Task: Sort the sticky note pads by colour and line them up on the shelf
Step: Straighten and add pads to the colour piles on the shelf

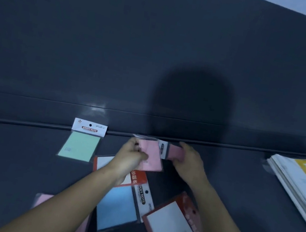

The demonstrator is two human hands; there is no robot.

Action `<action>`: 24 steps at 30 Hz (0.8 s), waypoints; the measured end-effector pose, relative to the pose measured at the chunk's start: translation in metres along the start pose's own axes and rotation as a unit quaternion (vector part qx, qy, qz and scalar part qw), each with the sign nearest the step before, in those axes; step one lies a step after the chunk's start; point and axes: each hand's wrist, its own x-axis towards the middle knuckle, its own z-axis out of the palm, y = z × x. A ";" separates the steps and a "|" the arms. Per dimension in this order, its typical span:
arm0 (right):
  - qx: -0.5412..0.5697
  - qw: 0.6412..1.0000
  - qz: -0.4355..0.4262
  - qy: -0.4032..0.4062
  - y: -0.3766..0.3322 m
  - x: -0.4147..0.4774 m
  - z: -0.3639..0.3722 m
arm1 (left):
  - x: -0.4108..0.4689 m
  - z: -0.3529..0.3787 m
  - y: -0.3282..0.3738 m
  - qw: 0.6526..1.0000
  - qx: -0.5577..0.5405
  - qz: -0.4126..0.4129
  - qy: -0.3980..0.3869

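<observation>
So the green pad [80, 144] is the only one that looks properly placed. It lies flat on the shelf [21, 155] with its header card up against the back ledge, so I'm using it as my reference.

Just right of the green pad, the left hand [131, 156] pinches a pink pad [151, 155] by its left edge, thumb on top. A bit further right, the right hand [189, 161] grips a second pink pad [175, 153], which is turned sideways with its header pointing back toward the green one. The two pinks overlap or touch in the middle. It's blurry, so I can't tell if they're resting on the shelf or lifted off it.

Everything else sits nearer the camera than the green pad and looks unsorted:
- a blue pad [117, 206] down and to the right
- a white pad [104, 162] in a red frame, just off the green pad's near right corner and half under the left arm
- the other white pad [170, 227], further right than the blue
- a third pink pad [42, 200], almost straight below the green one and poking out from under the forearm

A stack of papers [297, 187] sits far right of the green pad.

My guess is it's early days: green is done, pink is in progress, and blue, white and that stray pink are left.
</observation>
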 end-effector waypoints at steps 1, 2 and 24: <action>-0.043 0.999 -0.003 -0.025 0.005 0.002 0.001 | -0.002 -0.003 -0.001 1.000 0.000 -0.003 0.008; -0.056 0.998 -0.006 -0.037 0.007 0.002 0.003 | -0.003 -0.005 -0.003 1.000 -0.004 -0.005 0.017; 0.410 0.898 -0.047 -0.154 -0.134 -0.061 0.049 | -0.096 -0.111 -0.012 0.944 -0.125 0.078 0.296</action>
